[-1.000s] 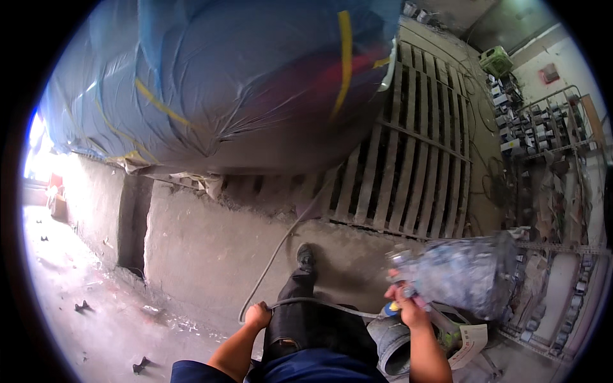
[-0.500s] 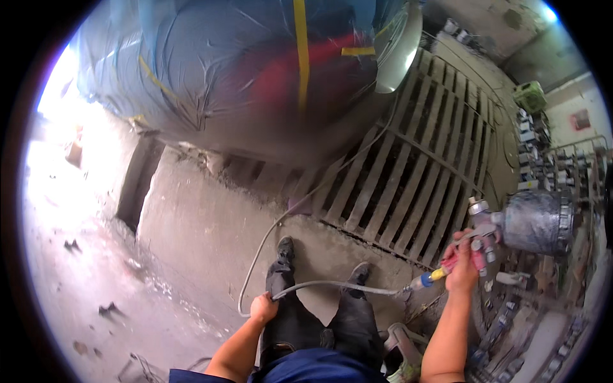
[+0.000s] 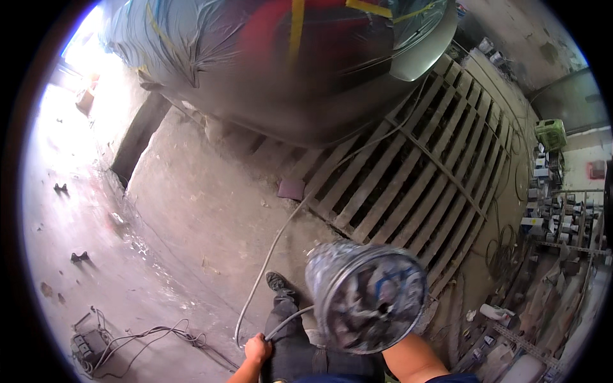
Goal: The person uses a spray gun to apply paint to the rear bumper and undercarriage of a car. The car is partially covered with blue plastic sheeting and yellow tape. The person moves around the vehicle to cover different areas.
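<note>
My left hand (image 3: 257, 348) is closed round a grey hose (image 3: 276, 241) beside my left leg at the bottom centre. A large dented, paint-smeared spray-gun cup (image 3: 367, 297) is raised at the lower centre, its round end toward me, hiding the gun body and my right hand; my right forearm (image 3: 412, 357) leads up behind it. Beyond is a vehicle's curved grey body panel (image 3: 319, 102), above it translucent plastic sheeting with yellow tape and red showing through, and a silver edge piece (image 3: 412, 64).
A slatted floor grate (image 3: 428, 169) spans the centre right, beside concrete (image 3: 185, 185) with a trench (image 3: 137, 140) at left. Shelves of cans (image 3: 562, 217), a green container (image 3: 550, 133) and coiled hoses line the right. A dark device with cables (image 3: 89, 348) lies lower left.
The spray gun has swung from the right to the lower centre, its cup now turned end-on toward me. The view has shifted, so the vehicle sits higher and more floor shows at left.
</note>
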{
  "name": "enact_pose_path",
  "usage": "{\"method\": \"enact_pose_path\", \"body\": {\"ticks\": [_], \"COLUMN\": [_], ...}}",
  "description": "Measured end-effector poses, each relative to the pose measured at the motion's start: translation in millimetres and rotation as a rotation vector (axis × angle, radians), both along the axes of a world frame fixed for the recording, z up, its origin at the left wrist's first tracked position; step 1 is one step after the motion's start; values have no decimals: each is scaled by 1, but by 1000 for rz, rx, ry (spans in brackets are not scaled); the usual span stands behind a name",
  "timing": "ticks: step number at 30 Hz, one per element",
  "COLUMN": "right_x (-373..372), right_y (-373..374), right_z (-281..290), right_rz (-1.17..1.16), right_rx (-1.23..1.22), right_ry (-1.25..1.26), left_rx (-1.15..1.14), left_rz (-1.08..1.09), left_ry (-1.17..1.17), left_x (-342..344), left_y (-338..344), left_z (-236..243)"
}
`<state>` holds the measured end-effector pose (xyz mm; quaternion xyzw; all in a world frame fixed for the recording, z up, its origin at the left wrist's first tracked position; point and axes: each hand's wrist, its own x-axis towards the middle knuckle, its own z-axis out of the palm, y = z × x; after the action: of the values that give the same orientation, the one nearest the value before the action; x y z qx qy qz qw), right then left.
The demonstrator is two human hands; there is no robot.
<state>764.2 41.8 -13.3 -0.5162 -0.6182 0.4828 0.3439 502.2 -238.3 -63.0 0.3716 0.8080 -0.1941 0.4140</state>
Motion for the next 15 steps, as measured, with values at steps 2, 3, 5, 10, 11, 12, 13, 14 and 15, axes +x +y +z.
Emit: {"method": "enact_pose_path", "body": {"ticks": [2,3,5,10,11,12,13,14,15], "right_x": [2,9,42,73,72,72,68,57,34], "right_y": [-2,-1,6,19,20,17,13,8,4], "right_z": [-13,-18,-17,0,-5,-15,-31,-47,-61], "right_rz": [-54,-109,-348,-857,-897,-864,-819,-773,-657], "right_rx": [-18,-27,-46,-7,57,-23,-67,-116,-31], "right_ry": [37,55,70,53,17,80,119,160,54], "left_rx": [31,65,126,371,424,443,464,483,494], "left_rz": [45,66,74,45,10,-9,-34,-59,-77], "left_ry": [-22,-54,-116,-271,-279,-259,-244,-223,-216], "left_x": [3,5,9,18,18,17,15,12,8], "left_y": [-8,-9,-12,-16,-20,-27,-31,-33,-35], "left_z": [-11,-19,-38,-74,-82,-88,-92,-95,-96]}}
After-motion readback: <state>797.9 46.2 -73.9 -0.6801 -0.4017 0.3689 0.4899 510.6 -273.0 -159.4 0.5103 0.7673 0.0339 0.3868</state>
